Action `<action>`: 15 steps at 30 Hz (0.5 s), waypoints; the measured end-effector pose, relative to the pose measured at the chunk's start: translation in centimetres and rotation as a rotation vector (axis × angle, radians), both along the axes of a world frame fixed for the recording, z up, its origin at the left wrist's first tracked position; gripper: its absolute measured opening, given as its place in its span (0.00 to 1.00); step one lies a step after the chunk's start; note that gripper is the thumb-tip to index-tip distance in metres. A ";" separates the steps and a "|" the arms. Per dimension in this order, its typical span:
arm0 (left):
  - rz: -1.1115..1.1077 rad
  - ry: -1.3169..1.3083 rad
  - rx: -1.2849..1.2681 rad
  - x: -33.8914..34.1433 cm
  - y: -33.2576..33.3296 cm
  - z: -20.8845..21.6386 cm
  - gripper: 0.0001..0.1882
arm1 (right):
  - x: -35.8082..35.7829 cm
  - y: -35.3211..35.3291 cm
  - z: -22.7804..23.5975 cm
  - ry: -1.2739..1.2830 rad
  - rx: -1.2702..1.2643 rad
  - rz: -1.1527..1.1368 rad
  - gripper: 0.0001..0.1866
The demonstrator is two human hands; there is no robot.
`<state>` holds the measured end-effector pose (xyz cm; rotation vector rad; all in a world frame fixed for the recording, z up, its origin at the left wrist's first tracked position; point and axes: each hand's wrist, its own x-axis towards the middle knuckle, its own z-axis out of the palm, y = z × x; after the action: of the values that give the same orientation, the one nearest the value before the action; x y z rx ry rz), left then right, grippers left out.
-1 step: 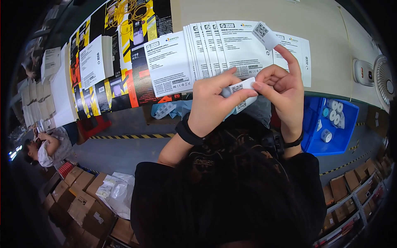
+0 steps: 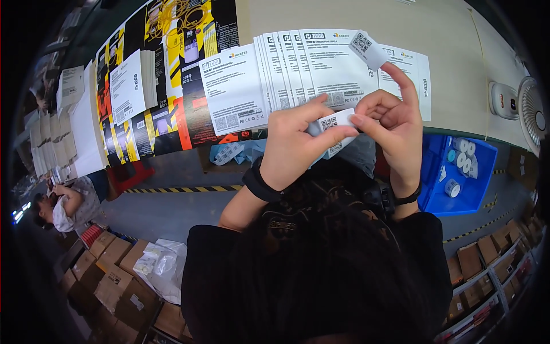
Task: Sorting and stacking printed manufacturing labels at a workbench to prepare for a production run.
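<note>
My left hand (image 2: 298, 140) is closed around a white roll of labels (image 2: 329, 123) printed with square black codes, its thumb lying across the front. At the roll's right edge, the thumb and a bent finger of my right hand (image 2: 392, 123) pinch the label strip. One loose white label (image 2: 368, 50) clings to the tip of a raised finger on that hand. Behind both hands lies a fanned row of white printed sheets (image 2: 235, 86), overlapping on the table. Part of the roll is hidden by my left fingers.
Another white stack (image 2: 127, 89) rests on black-and-yellow printed packaging (image 2: 197, 114), with yellow rubber bands (image 2: 177, 17) beyond. A small fan (image 2: 530, 112) stands at right. Below the table edge is a blue bin (image 2: 484, 178) holding rolls. A person (image 2: 71, 203) works at far left; cartons (image 2: 123, 292) sit behind.
My two thumbs have shifted very slightly at the label roll. Everything else looks the same.
</note>
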<state>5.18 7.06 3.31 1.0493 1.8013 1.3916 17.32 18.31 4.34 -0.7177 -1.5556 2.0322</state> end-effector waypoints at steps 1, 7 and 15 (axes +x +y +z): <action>-0.012 0.029 0.005 -0.1 0.1 0.0 0.13 | -0.1 0.1 0.0 -0.001 -0.002 -0.002 0.35; -0.047 -0.051 -0.003 0.0 0.6 -0.8 0.11 | 0.3 2.7 -0.4 0.035 0.146 -0.163 0.36; -0.122 -0.024 -0.031 -0.4 1.1 -1.5 0.09 | -0.6 4.2 -2.3 0.004 0.053 -0.064 0.38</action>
<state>4.78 8.16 1.83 1.1031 1.7069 1.2934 16.73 22.54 2.07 -0.7332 -1.5589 1.9378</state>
